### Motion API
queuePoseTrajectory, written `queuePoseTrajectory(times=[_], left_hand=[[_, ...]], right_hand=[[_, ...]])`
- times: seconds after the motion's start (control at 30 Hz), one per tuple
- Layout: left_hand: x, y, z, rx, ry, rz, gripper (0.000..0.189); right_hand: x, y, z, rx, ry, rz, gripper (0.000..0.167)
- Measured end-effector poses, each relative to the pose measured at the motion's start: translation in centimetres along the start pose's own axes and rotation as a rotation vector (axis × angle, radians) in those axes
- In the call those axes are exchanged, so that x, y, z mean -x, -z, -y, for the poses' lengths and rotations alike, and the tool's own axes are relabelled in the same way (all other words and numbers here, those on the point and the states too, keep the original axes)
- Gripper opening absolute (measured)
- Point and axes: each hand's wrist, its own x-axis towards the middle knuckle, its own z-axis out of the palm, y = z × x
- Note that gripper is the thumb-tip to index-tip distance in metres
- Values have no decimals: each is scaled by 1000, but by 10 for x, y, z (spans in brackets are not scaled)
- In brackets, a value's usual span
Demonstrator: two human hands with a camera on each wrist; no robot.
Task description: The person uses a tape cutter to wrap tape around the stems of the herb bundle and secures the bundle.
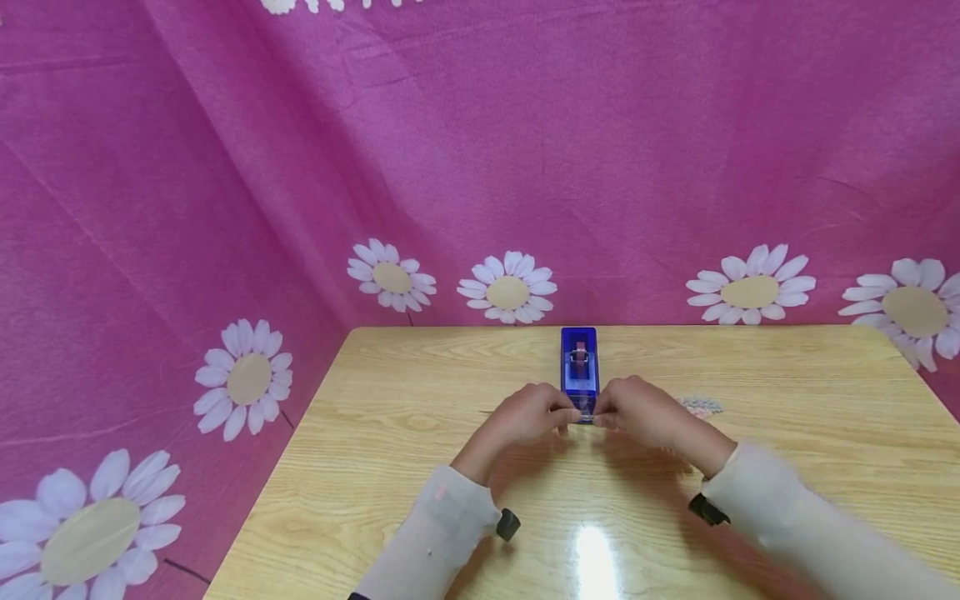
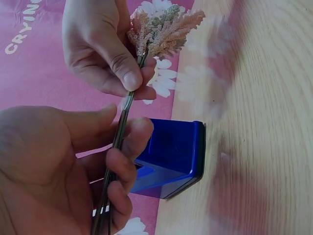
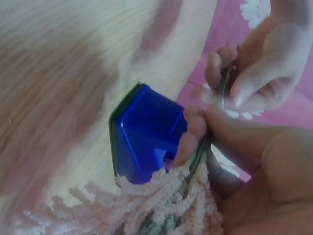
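Note:
A small bunch of artificial flowers (image 2: 166, 32), pink and grey-green, has thin dark green stems (image 2: 122, 120). My right hand (image 1: 641, 408) pinches the stems just below the flower heads, thumb against fingers. Lower down, the fingers of my left hand (image 1: 528, 414) curl round the same stems. Between the two hands a shiny strip, like clear tape (image 2: 128, 101), lies against the stems. Just beyond them stands a blue tape dispenser (image 1: 580, 340) with a roll in it. The head view shows the flowers partly, behind the right wrist.
The wooden table (image 1: 390, 392) carries the dispenser near its back edge. A pink cloth (image 1: 600, 150) with white daisies hangs behind and to the left. Light glares off the tabletop in front of the hands.

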Motion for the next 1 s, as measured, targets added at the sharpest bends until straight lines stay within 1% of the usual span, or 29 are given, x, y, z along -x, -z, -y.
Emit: queuePoseTrajectory(times=[0.07,0.17,0.3,0.4,0.57,0.67,0.73,0.9,1.0], left_hand=[[-2,-1,0,-21,0,11,27],[-4,-2,0,-38,4,-4,23],[-4,-3,-2,-40,17,-41,18],[-3,-3,-4,-47,24,-69,17],[-3,-4,-4,-52,31,-105,16],[-2,-5,-4,-49,36,-120,15],[-2,-6,-5,-48,35,-131,14],[-2,-9,-4,-41,27,-164,11],[-3,-9,-4,-32,33,-168,11]], right_hand=[[2,-2,3,18,-13,-23,14],[4,-3,7,45,-40,-40,13],[3,1,10,49,-79,-19,14],[0,5,9,3,-82,28,16],[-5,10,2,-96,-44,109,16],[-8,9,-1,-148,-27,137,18],[-10,7,-3,-191,-41,143,18],[-12,1,-5,-209,-59,98,17],[-11,-2,-6,-166,-44,50,16]])
